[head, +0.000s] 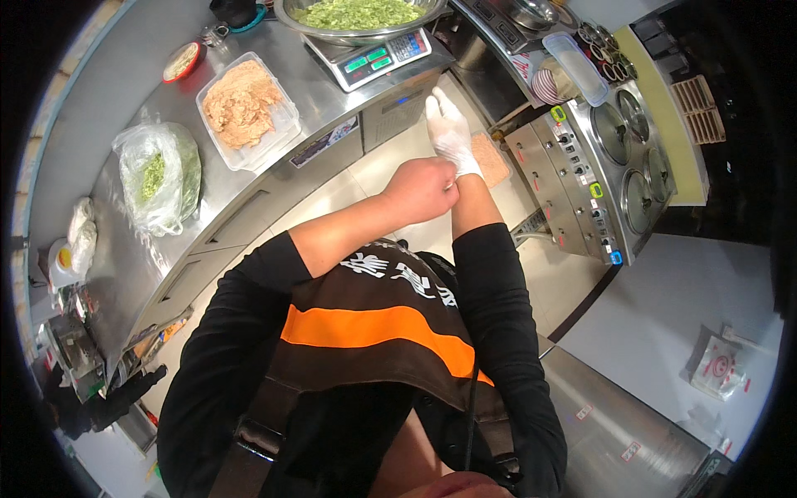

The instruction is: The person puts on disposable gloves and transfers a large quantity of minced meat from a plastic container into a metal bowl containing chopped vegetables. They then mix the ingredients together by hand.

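My right hand [449,127] wears a white disposable glove [453,140], and its fingers point away from me. My left hand [423,190] is bare and closed on the glove's cuff at the wrist. Both hands are above the floor, beside the steel counter [249,202]. On that counter stand a plastic tub of pinkish minced filling [241,103], a clear plastic bag with chopped greens [152,177], and a digital scale [373,61] carrying a steel bowl of chopped greens [358,14]. Partly hidden behind the gloved hand is another tub of pinkish filling [489,160], lower down.
A steel cooking unit with round lidded plates [613,134] stands at the right, with an empty clear tub [576,68] at its far end. A red-rimmed bowl [182,62] is on the counter's back part. A steel surface [604,404] lies at the lower right.
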Demonstrator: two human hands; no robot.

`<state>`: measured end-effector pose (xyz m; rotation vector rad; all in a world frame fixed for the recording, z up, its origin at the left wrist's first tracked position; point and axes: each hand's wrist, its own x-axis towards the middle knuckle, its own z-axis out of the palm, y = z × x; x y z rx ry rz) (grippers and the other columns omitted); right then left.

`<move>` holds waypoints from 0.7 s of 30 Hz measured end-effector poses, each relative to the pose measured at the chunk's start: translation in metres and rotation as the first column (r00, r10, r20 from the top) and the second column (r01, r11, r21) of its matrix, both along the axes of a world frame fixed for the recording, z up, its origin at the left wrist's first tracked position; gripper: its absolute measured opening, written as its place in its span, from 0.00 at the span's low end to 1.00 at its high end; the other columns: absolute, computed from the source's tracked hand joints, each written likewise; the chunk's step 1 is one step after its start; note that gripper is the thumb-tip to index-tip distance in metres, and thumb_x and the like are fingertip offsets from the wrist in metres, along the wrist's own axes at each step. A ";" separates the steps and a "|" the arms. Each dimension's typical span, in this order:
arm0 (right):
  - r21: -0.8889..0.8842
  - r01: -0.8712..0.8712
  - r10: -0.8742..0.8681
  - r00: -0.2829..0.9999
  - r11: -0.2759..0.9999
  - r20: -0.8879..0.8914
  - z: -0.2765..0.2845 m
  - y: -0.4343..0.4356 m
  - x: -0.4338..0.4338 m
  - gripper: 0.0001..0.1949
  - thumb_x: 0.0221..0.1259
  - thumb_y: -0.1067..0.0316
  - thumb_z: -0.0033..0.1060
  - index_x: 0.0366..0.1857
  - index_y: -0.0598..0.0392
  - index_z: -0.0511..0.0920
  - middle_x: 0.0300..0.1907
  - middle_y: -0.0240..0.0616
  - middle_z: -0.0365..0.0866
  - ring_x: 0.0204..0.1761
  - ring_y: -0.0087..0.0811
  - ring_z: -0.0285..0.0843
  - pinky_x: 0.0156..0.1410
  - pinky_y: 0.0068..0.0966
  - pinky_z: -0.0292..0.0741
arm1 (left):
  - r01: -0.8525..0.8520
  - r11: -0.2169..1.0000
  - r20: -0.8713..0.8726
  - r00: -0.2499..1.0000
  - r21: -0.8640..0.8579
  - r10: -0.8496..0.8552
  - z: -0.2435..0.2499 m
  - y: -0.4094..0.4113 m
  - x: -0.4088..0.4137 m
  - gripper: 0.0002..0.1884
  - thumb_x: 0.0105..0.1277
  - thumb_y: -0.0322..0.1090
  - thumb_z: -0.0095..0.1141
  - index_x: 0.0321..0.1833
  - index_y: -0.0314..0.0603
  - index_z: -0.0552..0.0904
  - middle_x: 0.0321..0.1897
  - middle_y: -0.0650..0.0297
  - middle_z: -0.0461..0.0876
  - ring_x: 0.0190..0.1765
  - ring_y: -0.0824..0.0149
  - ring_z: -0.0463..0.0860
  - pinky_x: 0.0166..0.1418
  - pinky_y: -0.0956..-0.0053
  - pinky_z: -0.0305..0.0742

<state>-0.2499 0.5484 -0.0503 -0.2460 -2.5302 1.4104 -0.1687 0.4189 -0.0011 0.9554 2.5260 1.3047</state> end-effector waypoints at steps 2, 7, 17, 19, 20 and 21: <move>0.216 -0.039 0.017 0.995 0.976 0.101 -0.008 0.003 -0.005 0.27 0.73 0.49 0.45 0.65 0.60 0.74 0.64 0.54 0.75 0.68 0.46 0.72 0.74 0.35 0.65 | -0.010 0.999 -0.184 0.983 0.045 0.018 -0.001 -0.001 0.002 0.07 0.58 0.32 0.59 0.34 0.38 0.77 0.31 0.55 0.82 0.37 0.48 0.82 0.42 0.59 0.78; 0.656 -0.285 0.099 0.947 0.699 0.306 -0.011 -0.006 0.004 0.22 0.70 0.49 0.43 0.45 0.55 0.85 0.47 0.48 0.86 0.51 0.46 0.84 0.59 0.40 0.76 | -0.010 0.991 -0.208 0.977 0.132 0.038 -0.007 0.001 -0.008 0.07 0.58 0.30 0.57 0.39 0.38 0.80 0.36 0.53 0.81 0.41 0.49 0.83 0.45 0.58 0.78; 0.736 -0.526 0.081 0.833 0.426 0.548 -0.075 0.016 0.004 0.17 0.67 0.48 0.50 0.35 0.46 0.84 0.44 0.43 0.86 0.48 0.43 0.84 0.48 0.40 0.78 | 0.057 0.991 -0.076 0.995 -0.119 -0.066 -0.028 0.011 -0.029 0.05 0.57 0.30 0.56 0.33 0.38 0.83 0.30 0.53 0.82 0.36 0.50 0.83 0.40 0.58 0.78; 0.737 -0.514 0.087 0.840 0.438 0.535 -0.069 0.018 0.006 0.19 0.66 0.45 0.49 0.37 0.47 0.84 0.45 0.44 0.86 0.49 0.43 0.84 0.50 0.40 0.78 | -0.012 1.000 0.080 0.997 0.018 0.010 -0.031 0.015 -0.032 0.05 0.58 0.30 0.57 0.33 0.37 0.82 0.26 0.57 0.82 0.33 0.54 0.84 0.37 0.60 0.77; 0.732 -0.506 0.095 0.845 0.457 0.526 -0.067 0.016 0.007 0.20 0.66 0.44 0.49 0.38 0.48 0.84 0.45 0.45 0.86 0.50 0.43 0.84 0.51 0.40 0.78 | -0.029 0.992 0.234 0.972 0.120 0.000 -0.036 0.013 -0.033 0.05 0.58 0.30 0.58 0.33 0.37 0.82 0.25 0.60 0.81 0.31 0.58 0.82 0.35 0.63 0.76; 0.721 -0.500 0.117 0.851 0.480 0.512 -0.062 0.014 0.005 0.21 0.66 0.42 0.48 0.39 0.48 0.85 0.45 0.45 0.86 0.50 0.43 0.84 0.51 0.41 0.78 | -0.056 0.975 0.379 0.925 0.215 -0.030 -0.045 0.009 -0.035 0.05 0.58 0.31 0.58 0.33 0.37 0.82 0.24 0.63 0.80 0.30 0.62 0.81 0.34 0.65 0.75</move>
